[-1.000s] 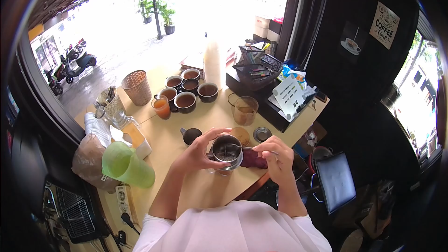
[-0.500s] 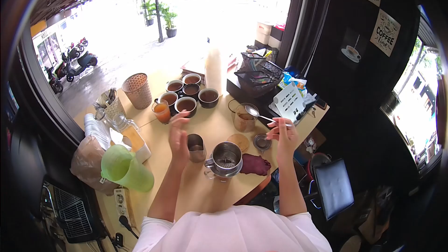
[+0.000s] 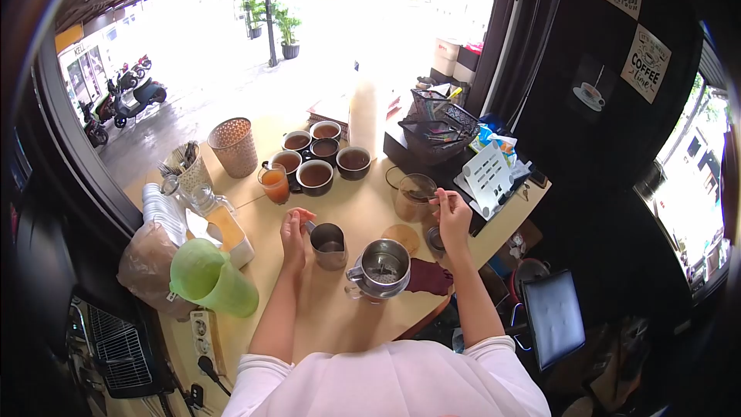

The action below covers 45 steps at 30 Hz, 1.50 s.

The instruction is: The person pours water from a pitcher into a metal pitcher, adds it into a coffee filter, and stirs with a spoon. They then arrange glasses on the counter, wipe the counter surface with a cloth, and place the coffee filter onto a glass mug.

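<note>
- Checking hands: what's each on?
- Right hand (image 3: 453, 218) pinches a spoon (image 3: 429, 198), far end at the glass jar (image 3: 411, 210). Left hand (image 3: 294, 233) is at the handle of the steel pitcher (image 3: 329, 249), fingers curled; can't tell if it grips.
- Metal filter?
- Metal filter (image 3: 395, 256) sits upright on a glass cup (image 3: 353, 291), between pitcher and dark red cloth (image 3: 430, 276). Neither hand on it.
- Failure modes?
- Spoon could snag the jar rim and tip it. Filter stack looks top-heavy; a knock from the pitcher could topple it. Weak hold on the pitcher handle would let it tilt; contents unreadable.
- Surface, room?
- Pale table (image 3: 332, 320). Six filled cups (image 3: 316, 190) clustered toward the far side, orange drink (image 3: 275, 191) beside them. Green jug (image 3: 231, 289) at left, power strip (image 3: 202, 330) near it: bad place for a spill. Black wall (image 3: 571, 177) at right, posters (image 3: 645, 66) on it. Scooters (image 3: 143, 99) outside, ahead-left.
</note>
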Motion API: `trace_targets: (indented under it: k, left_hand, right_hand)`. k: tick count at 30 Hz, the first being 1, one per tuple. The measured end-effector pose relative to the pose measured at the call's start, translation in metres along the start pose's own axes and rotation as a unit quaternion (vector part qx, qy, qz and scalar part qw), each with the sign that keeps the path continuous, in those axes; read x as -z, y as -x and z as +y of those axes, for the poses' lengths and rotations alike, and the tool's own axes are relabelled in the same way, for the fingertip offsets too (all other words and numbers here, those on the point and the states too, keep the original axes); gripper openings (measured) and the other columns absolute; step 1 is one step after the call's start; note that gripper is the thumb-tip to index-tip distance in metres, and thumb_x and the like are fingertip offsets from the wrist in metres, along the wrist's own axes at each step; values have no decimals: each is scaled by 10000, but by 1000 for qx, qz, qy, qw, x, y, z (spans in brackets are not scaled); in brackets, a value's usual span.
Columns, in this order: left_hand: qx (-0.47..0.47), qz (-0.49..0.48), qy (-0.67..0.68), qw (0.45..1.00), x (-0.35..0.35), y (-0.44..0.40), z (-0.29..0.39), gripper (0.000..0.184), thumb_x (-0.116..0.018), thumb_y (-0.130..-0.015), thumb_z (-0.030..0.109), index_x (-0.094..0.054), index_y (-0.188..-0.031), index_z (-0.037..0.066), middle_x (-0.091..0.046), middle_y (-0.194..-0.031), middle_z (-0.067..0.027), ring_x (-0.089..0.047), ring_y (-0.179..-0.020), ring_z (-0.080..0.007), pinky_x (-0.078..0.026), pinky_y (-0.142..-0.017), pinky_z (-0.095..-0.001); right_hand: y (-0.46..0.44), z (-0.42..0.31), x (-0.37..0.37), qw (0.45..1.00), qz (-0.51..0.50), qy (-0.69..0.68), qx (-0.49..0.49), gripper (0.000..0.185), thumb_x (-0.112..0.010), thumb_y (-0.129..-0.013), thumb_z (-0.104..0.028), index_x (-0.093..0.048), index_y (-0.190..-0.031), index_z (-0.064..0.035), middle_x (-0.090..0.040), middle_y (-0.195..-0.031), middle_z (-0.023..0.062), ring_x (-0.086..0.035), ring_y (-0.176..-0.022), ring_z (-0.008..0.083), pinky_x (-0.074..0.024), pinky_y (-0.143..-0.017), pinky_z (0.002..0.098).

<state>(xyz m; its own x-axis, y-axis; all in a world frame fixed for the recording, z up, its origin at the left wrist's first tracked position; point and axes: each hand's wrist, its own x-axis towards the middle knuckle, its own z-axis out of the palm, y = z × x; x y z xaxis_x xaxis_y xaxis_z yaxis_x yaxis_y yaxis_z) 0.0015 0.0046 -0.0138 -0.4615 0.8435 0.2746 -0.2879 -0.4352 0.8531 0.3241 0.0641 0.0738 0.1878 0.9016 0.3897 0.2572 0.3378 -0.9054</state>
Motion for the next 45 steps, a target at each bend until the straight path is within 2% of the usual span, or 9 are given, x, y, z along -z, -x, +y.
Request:
trace_targets:
  k: [4, 7, 16, 21, 28, 31, 34, 45]
  left_hand:
    - [31, -47, 22, 998, -1, 2, 0, 247, -475, -1016, 286, -575, -961, 67, -580, -813, -15, -573, -745, -78, -463, -687, -213]
    - [48, -52, -25, 997, -3, 6, 7, 260, -501, -1004, 311, -582, -939, 72, -552, -764, 6, -535, -681, -49, -422, -619, -182]
    - [50, -56, -51, 996, -1, 5, 2, 282, -510, -989, 351, -589, -900, 95, -525, -721, 43, -449, -596, -2, -315, -497, -166]
    - [61, -64, -41, 995, -4, 7, 8, 282, -514, -985, 355, -589, -900, 96, -516, -722, 49, -450, -598, -2, -315, -490, -163]
    - [67, -67, -42, 995, -1, 5, 1, 283, -491, -997, 343, -589, -897, 97, -513, -725, 47, -462, -608, -8, -342, -512, -165]
    - [75, -81, -45, 993, 2, 6, 2, 293, -471, -999, 346, -583, -903, 93, -532, -753, 27, -515, -665, -34, -424, -589, -180]
    - [70, -68, -43, 994, 0, 6, 2, 286, -485, -1000, 341, -592, -897, 96, -509, -717, 51, -459, -610, -6, -340, -516, -167]
    - [61, -71, -68, 993, -3, 7, 7, 302, -486, -995, 353, -599, -889, 94, -504, -710, 55, -452, -606, -7, -335, -517, -168]
  right_hand:
    - [-3, 0, -2, 1000, 3, 22, 8, 351, -595, -960, -333, -656, -874, 1, -687, -688, 63, -579, -503, 100, -454, -506, 253]
    - [-4, 0, -2, 998, 6, 49, 28, 361, -586, -961, -348, -657, -866, -7, -687, -685, 60, -598, -507, 121, -462, -515, 264]
    - [-6, -5, 0, 992, 7, 109, 56, 342, -562, -972, -343, -628, -871, -23, -676, -677, 62, -639, -551, 162, -476, -541, 289]
    - [-1, -4, 3, 991, 7, 102, 83, 314, -557, -979, -310, -606, -874, -18, -663, -688, 71, -626, -574, 158, -471, -558, 289]
    - [13, -13, 10, 997, 2, 39, 65, 256, -560, -984, -251, -608, -906, -13, -656, -703, 56, -589, -570, 120, -462, -558, 270]
    - [12, -8, 11, 996, 9, 35, 77, 244, -562, -982, -242, -611, -916, -12, -658, -705, 53, -586, -570, 114, -461, -557, 264]
    - [10, -4, 9, 996, 15, 35, 85, 240, -563, -981, -239, -613, -924, -12, -660, -708, 52, -584, -568, 114, -461, -556, 263]
    - [10, -6, 8, 997, 21, 11, 75, 223, -561, -985, -217, -613, -930, -7, -656, -708, 56, -578, -571, 97, -464, -549, 241]
